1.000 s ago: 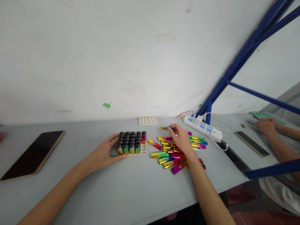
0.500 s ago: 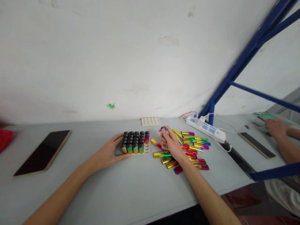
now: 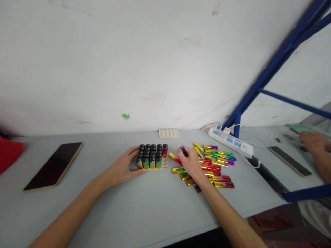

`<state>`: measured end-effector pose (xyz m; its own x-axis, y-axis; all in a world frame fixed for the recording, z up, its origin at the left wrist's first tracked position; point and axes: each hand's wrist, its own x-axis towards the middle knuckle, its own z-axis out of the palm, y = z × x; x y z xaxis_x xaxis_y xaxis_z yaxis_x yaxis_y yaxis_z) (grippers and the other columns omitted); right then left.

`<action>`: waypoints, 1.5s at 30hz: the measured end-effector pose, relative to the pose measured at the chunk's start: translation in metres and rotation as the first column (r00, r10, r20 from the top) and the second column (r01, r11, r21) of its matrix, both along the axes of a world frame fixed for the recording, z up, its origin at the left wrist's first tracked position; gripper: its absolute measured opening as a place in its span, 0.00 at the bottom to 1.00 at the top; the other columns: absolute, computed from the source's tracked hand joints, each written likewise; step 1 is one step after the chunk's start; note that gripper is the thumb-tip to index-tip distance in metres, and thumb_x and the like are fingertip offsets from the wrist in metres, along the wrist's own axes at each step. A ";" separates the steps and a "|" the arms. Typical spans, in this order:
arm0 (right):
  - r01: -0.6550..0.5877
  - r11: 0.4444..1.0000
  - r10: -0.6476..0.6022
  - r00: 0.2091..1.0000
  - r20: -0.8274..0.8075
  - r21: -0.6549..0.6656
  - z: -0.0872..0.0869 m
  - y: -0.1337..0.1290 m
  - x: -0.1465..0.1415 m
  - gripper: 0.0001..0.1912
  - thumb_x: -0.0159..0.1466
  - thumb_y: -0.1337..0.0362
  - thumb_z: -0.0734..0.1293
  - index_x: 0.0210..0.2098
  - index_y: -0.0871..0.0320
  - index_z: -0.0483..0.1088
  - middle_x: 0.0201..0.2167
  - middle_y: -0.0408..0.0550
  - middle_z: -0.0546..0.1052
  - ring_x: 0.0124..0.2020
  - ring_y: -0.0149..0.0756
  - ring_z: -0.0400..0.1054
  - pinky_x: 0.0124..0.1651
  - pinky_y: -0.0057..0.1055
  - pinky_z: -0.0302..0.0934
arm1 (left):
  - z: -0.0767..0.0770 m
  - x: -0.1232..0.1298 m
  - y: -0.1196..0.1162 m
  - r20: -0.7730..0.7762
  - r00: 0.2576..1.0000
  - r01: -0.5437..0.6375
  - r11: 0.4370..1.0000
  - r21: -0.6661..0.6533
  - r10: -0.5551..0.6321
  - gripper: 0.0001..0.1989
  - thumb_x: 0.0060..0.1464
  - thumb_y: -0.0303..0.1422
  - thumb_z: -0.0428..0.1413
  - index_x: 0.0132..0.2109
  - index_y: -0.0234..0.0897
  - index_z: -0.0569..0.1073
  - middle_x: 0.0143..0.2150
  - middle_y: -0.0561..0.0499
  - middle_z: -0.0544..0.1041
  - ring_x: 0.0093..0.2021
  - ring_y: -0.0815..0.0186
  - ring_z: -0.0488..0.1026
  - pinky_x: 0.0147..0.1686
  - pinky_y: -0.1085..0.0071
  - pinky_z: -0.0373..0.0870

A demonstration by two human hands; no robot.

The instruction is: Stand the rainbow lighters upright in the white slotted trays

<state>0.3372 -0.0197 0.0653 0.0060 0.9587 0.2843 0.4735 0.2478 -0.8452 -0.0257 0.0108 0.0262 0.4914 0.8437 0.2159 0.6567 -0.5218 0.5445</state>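
Note:
My left hand (image 3: 126,163) curves round the left side of a white tray (image 3: 164,165), thumb at the front and fingers behind. Rows of lighters (image 3: 152,160) with black tops and shiny coloured bodies stand upright in it. Several holes at its front right corner hold nothing. To the right, my right hand (image 3: 191,162) is closed round a small dark blue lighter (image 3: 183,151); most of its body is hidden by the fingers. Beneath and beside this hand lies a loose pile of shiny lighters (image 3: 222,184) in gold, red, green and purple.
A second white tray (image 3: 168,133) lies near the wall. A white power strip (image 3: 231,140) with cables sits at the back right by a blue metal frame (image 3: 237,124). On the left are a dark flat panel (image 3: 53,166) and something red (image 3: 9,153). Another person's hand (image 3: 314,141) works beyond the frame.
My right hand has turned and lowered slightly, and more of the blue lighter shows above the fingers. My left hand stays on the tray. The whole view has shifted a little.

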 end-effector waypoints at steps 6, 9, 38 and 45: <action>-0.090 0.996 0.088 0.993 0.073 0.029 0.000 -0.002 0.002 0.24 0.88 0.40 0.62 0.40 0.46 0.67 0.30 0.41 0.75 0.33 0.43 0.72 0.40 0.37 0.65 | 0.001 0.002 -0.002 0.032 0.999 0.005 1.000 0.022 -0.006 0.43 0.69 0.62 0.75 0.79 0.43 0.83 0.85 0.37 0.82 0.84 0.35 0.81 0.88 0.39 0.77; -0.152 0.980 0.117 0.961 0.250 0.128 -0.001 -0.003 0.004 0.23 0.91 0.45 0.60 0.42 0.47 0.69 0.41 0.50 0.83 0.45 0.48 0.80 0.51 0.41 0.73 | 0.002 0.003 -0.002 0.027 1.000 0.012 1.000 0.027 -0.013 0.42 0.69 0.61 0.76 0.78 0.43 0.84 0.85 0.36 0.83 0.83 0.36 0.82 0.88 0.39 0.77; -0.367 0.914 0.340 0.462 0.819 -0.173 0.043 0.012 -0.013 0.16 0.93 0.53 0.71 0.59 0.60 0.86 0.54 0.62 0.93 0.56 0.53 0.90 0.63 0.43 0.73 | -0.001 -0.002 0.000 -0.011 1.000 0.016 1.000 0.024 -0.015 0.48 0.71 0.69 0.70 0.81 0.40 0.82 0.86 0.33 0.81 0.84 0.33 0.81 0.88 0.37 0.77; -0.149 0.989 0.113 0.742 0.660 -0.002 0.044 0.037 0.084 0.14 0.91 0.60 0.71 0.52 0.55 0.88 0.50 0.55 0.93 0.50 0.48 0.86 0.59 0.39 0.73 | 0.000 -0.002 -0.002 -0.027 1.000 0.009 1.000 0.017 -0.008 0.48 0.72 0.71 0.68 0.80 0.39 0.83 0.85 0.34 0.81 0.83 0.34 0.82 0.87 0.37 0.77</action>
<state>0.4216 0.0169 0.1097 -0.3239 0.9213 0.2153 0.8669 0.3801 -0.3225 -0.0279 0.0085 0.0263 0.5044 0.8357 0.2172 0.6665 -0.5368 0.5174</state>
